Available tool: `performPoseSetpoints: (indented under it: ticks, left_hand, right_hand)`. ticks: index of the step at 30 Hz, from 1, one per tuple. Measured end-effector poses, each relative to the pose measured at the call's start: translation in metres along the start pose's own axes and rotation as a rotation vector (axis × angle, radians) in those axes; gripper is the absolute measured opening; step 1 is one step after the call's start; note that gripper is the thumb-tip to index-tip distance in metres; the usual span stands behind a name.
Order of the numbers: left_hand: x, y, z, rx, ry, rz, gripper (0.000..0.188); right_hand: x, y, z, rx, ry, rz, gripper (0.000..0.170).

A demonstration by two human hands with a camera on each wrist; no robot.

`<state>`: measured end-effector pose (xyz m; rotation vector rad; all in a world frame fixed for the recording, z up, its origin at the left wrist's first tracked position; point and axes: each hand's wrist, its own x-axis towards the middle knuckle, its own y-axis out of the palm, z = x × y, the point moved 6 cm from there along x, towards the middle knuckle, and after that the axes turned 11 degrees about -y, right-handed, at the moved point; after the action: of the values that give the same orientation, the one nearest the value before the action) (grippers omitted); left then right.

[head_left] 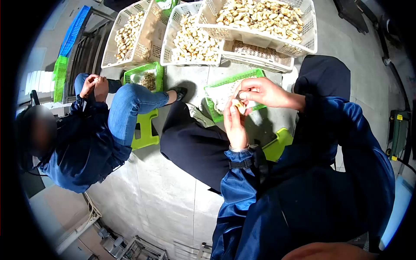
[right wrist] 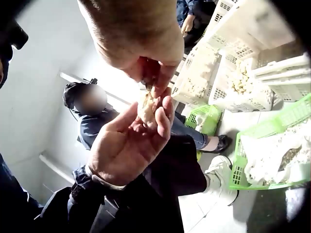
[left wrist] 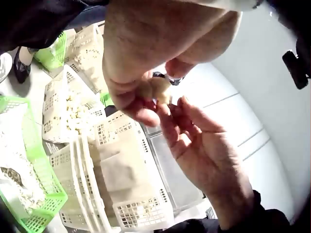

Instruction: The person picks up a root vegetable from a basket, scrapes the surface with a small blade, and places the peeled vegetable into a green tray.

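Observation:
My left hand (head_left: pixel 236 129) holds a pale mushroom (head_left: pixel 240 105) with a brownish patch, between thumb and fingers, palm up in the right wrist view. Above it, my right hand (head_left: pixel 269 92) has thumb and fingers curled at the mushroom's upper end, pinching a small dark, blade-like piece (right wrist: pixel 148 86); most of it is hidden by the fingers. In the left wrist view the mushroom (left wrist: pixel 159 89) sits between the fingertips of both hands. Below the hands lies a green basket (head_left: pixel 211 104) lined with white, with pale bits and a darker clump in it.
White crates of mushrooms (head_left: pixel 195 41) stand along the far side, one crate (head_left: pixel 255 32) stacked on others. At left another person (head_left: pixel 78 143) sits on a green stool (head_left: pixel 147 132) by a small green basket (head_left: pixel 159 78). Another green stool (head_left: pixel 279 145) is beneath me.

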<state>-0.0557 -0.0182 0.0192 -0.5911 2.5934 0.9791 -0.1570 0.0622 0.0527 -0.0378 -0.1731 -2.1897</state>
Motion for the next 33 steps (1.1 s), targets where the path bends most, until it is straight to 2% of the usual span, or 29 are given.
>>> performPoseSetpoints:
  ticks: [1, 2, 3, 4, 6, 11, 13, 15, 18, 27, 29, 30, 31, 33]
  left_hand:
    - [0.001, -0.004, 0.003, -0.001, 0.0, 0.001, 0.035]
    - [0.004, -0.006, 0.008, 0.024, -0.036, 0.025, 0.034]
    - [0.004, -0.006, 0.01, 0.05, -0.072, 0.049, 0.033]
    - [0.006, -0.01, 0.009, 0.152, -0.054, -0.02, 0.034]
    - [0.006, -0.011, 0.007, 0.137, -0.028, -0.024, 0.033]
    - [0.007, -0.013, 0.005, 0.04, 0.005, -0.111, 0.033]
    - [0.008, -0.017, 0.009, -0.022, -0.012, -0.089, 0.033]
    - [0.009, -0.021, 0.01, -0.036, -0.051, -0.117, 0.032]
    - [0.008, -0.018, 0.007, -0.077, -0.014, -0.101, 0.028]
    - [0.007, -0.019, 0.006, 0.007, 0.003, -0.139, 0.02]
    - [0.006, -0.019, 0.006, -0.003, 0.006, -0.132, 0.02]
    - [0.006, -0.02, 0.006, 0.003, 0.006, -0.152, 0.021]
    - [0.006, -0.02, 0.006, 0.003, 0.007, -0.153, 0.021]
    - [0.004, -0.019, 0.002, 0.022, 0.072, -0.168, 0.022]
  right_hand:
    - [0.0, -0.002, -0.003, 0.028, 0.022, -0.034, 0.014]
    - [0.001, -0.006, -0.004, -0.16, -0.055, -0.007, 0.013]
    - [0.002, -0.006, -0.006, -0.16, -0.054, -0.005, 0.013]
    - [0.002, -0.008, -0.005, -0.21, -0.081, -0.03, 0.013]
    - [0.003, -0.013, -0.004, -0.322, -0.124, -0.05, 0.014]
    - [0.001, -0.012, -0.01, -0.25, -0.113, -0.05, 0.014]
    - [0.002, -0.011, -0.01, -0.15, -0.119, -0.089, 0.013]
    - [0.002, -0.011, 0.0, -0.205, -0.162, -0.073, 0.014]
    - [0.002, 0.002, 0.017, -0.522, -0.343, 0.057, 0.015]
    - [0.001, -0.002, -0.002, -0.435, -0.069, 0.086, 0.017]
    - [0.0, -0.005, -0.013, -0.177, 0.023, 0.01, 0.018]
    - [0.002, -0.002, -0.013, -0.14, 0.046, 0.018, 0.018]
    - [0.001, -0.002, -0.011, -0.139, 0.046, 0.02, 0.018]
    - [0.001, 0.007, 0.008, -0.423, -0.19, 0.163, 0.018]
